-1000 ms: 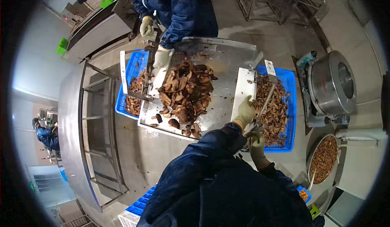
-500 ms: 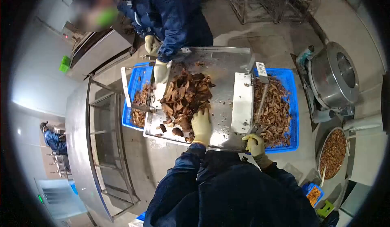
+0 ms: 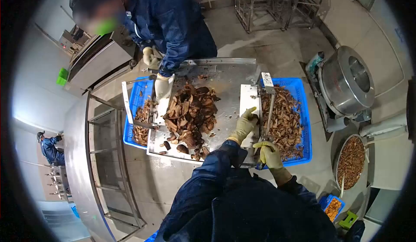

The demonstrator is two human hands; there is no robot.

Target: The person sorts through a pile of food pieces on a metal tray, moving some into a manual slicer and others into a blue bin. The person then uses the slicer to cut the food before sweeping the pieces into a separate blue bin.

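Note:
My left hand (image 3: 244, 126), in a pale glove, rests on a white cutting board (image 3: 248, 99) at the right of a steel table. Its fingers are closed at the board; what lies under the fingertips is hard to make out. Below it, my right hand (image 3: 270, 155), also gloved, is curled round the handle end of a cutter's metal bar (image 3: 271, 112). Left of my hands rises a heap of brown mushroom-like pieces (image 3: 190, 112). Just beyond the board, a blue crate (image 3: 307, 112) holds thin brown slices (image 3: 284, 120).
Opposite stands a co-worker (image 3: 169, 21) with gloved hands at another cutter (image 3: 126, 103), above a second blue crate (image 3: 128, 131). To the right are a steel drum machine (image 3: 349, 79) and a round pan (image 3: 337, 164) of brown bits. A long steel table (image 3: 78, 155) is at left.
My left hand has moved right, off the heap and onto the white board. My right hand stays at the cutter's handle end. The view has shifted slightly.

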